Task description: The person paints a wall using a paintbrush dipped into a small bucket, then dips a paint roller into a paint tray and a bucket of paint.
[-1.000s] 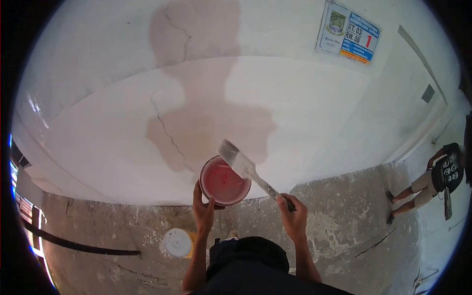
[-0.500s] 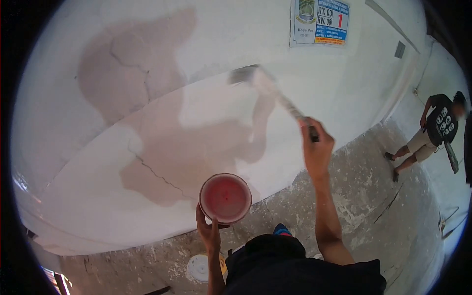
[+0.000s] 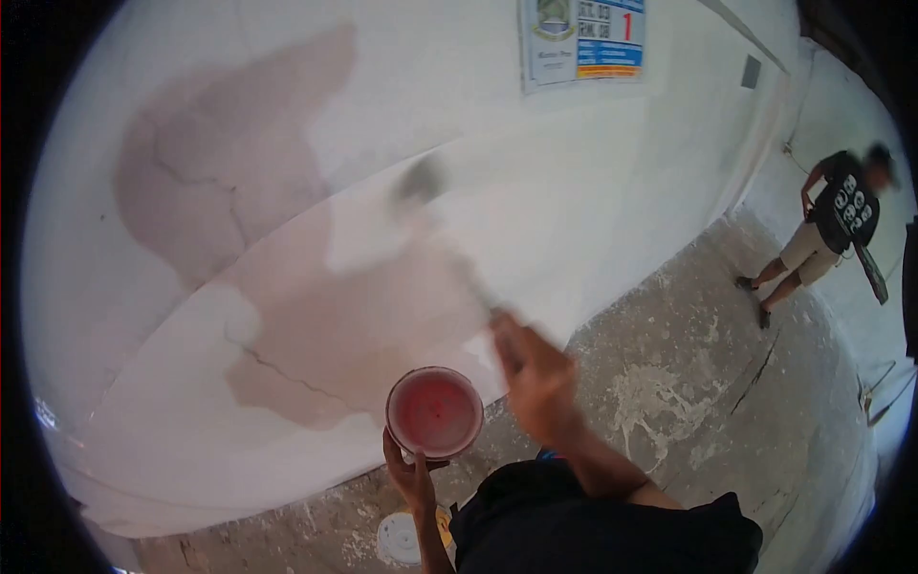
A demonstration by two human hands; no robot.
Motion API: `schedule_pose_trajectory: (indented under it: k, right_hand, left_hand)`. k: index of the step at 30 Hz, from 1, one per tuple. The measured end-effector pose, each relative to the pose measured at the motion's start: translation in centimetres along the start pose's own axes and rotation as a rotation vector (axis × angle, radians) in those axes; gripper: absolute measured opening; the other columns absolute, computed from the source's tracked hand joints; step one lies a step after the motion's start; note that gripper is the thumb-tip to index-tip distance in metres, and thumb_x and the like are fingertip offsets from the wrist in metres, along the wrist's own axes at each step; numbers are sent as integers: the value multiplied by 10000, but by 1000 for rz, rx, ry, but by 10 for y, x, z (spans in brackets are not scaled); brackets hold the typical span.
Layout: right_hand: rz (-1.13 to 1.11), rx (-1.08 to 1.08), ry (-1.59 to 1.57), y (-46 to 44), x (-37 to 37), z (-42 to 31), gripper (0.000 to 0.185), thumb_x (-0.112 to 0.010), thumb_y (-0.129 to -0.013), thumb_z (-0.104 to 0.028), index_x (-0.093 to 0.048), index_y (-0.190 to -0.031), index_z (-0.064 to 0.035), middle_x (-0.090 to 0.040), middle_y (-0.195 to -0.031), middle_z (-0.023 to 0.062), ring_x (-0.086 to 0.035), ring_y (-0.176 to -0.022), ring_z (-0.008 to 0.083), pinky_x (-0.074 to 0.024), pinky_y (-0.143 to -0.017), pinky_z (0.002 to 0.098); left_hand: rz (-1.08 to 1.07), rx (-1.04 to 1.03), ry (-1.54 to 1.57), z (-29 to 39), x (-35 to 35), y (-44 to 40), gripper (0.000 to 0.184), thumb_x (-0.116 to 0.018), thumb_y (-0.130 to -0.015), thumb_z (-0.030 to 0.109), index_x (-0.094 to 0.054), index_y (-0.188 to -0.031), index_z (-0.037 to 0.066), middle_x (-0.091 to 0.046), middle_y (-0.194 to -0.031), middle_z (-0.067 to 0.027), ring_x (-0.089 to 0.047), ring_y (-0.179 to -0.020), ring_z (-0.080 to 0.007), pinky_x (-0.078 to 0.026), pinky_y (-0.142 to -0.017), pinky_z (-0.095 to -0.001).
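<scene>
My left hand (image 3: 411, 475) holds a round red container (image 3: 435, 413) from below and the side, its open top facing up and a reddish inside showing. In my right hand (image 3: 537, 375), fingers are wrapped round the handle of a paint brush (image 3: 424, 222), blurred by motion. The brush's dark bristles point up and left, over the white wall (image 3: 564, 191). Whether they touch the wall cannot be made out. Shadows of a head and body fall on the wall, where thin cracks show.
A blue and white sign (image 3: 583, 40) hangs high on the wall. At the right stands a person (image 3: 841, 210) in a dark shirt and light shorts. A white-lidded bucket (image 3: 399, 538) sits on the stained concrete floor (image 3: 660, 383) near my feet.
The brush rose from over the container to the wall, then moved left and down with my right hand. The view has turned, and the container appears lower in it.
</scene>
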State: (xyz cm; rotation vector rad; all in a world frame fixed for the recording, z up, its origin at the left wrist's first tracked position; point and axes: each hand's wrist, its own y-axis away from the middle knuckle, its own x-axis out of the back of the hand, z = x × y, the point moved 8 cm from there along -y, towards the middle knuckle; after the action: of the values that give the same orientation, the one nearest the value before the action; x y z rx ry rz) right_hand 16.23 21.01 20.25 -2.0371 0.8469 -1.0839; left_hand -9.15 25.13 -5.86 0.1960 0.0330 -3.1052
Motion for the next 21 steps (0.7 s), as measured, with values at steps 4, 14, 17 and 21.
schedule_pose_trajectory:
  k: [4, 14, 17, 21]
  right_hand:
    - [-114, 19, -305, 2, -23, -31, 373, -733, -849, -66, -613, -1191, 23, -699, -948, 164, -698, -760, 276, -564, -632, 366]
    - [226, -518, 75, -32, 109, 214, 138, -643, -952, -118, -676, -1002, 6, -577, -625, 72, -427, -526, 82, -371, -468, 282]
    - [401, -520, 363, -36, 154, 295, 184, -629, -965, -147, -649, -948, 35, -622, -630, 107, -507, -483, 143, -407, -464, 327]
    - [464, -417, 393, -46, 179, 316, 187, -613, -974, -161, -650, -976, 21, -650, -668, 137, -580, -515, 201, -448, -490, 348]
  left_hand:
    - [-73, -67, -73, 15, -35, -3, 698, -550, -852, -104, -296, -1497, -19, -328, -1540, -183, -357, -1402, -271, -468, -1037, -365]
    - [-114, 4, -82, -18, -56, -4, 723, -545, -813, -121, -308, -1490, -27, -376, -1512, -195, -383, -1390, -292, -397, -1079, -389]
    - [-136, 62, -36, 6, -74, 5, 719, -528, -820, -111, -302, -1494, -5, -378, -1503, -185, -454, -1328, -310, -551, -906, -401]
    - [-137, 89, 51, -1, -92, 7, 701, -507, -837, -84, -295, -1495, 27, -383, -1483, -172, -570, -1192, -316, -660, -558, -372]
